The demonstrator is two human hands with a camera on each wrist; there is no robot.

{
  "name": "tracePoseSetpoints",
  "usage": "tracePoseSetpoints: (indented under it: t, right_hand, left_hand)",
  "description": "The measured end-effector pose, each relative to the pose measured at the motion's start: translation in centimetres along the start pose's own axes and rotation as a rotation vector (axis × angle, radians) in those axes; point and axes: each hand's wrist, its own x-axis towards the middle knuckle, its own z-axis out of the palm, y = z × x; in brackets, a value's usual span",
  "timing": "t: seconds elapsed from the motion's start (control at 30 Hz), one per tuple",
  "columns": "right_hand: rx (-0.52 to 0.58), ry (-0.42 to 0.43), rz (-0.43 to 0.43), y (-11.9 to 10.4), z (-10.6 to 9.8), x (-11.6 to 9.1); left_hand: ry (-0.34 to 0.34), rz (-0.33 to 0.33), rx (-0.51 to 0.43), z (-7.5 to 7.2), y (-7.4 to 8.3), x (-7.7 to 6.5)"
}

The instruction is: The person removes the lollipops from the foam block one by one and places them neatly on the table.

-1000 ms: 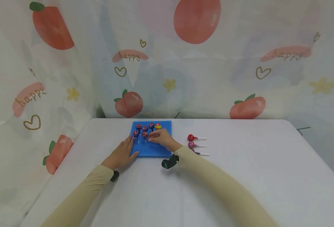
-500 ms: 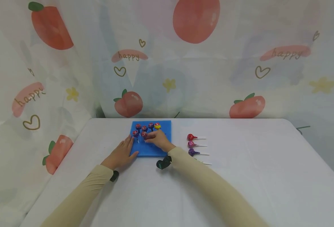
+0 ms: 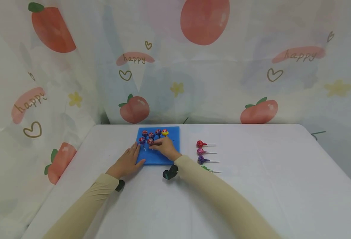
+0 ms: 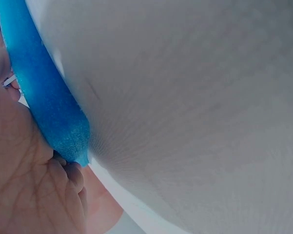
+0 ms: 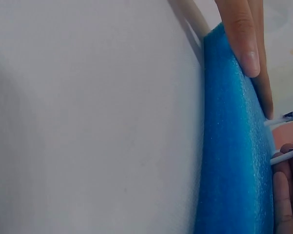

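Standing pinched in the right grip [image 3: 166, 148]: one lollipop [image 3: 150, 141].

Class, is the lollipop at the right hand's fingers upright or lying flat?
Upright: the lollipop is head-up; the right wrist view shows its white stick standing up from the blue board.

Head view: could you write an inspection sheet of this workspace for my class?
Surface: white tabletop, blue board on it.
Job's things: six visible lollipops stand in the board; to its right lie a red one, pink one, purple one and green one, the last partly hidden by the right sleeve.
Clutter: nothing seen.
Hands: left hand rests at the board's left edge; right hand seems to pinch the stick of a front lollipop.
Cables: nothing seen.
Surroundings: pale backdrop printed with fruit and hearts.
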Motion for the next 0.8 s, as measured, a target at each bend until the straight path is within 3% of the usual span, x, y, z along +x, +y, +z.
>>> tracePoseSetpoints:
  t: [0.57,0.8]
  right_hand:
    - [0.164,-0.016,0.010,-0.30,-0.12,-0.74]
    - [0.308,-0.060,0.005,-0.92,-0.87,-0.82]
  left_hand:
    - [0.004,0.007,0.003,0.30,-0.17,0.18]
    - [0.001,0.006,0.004,0.13,-0.20,0.16]
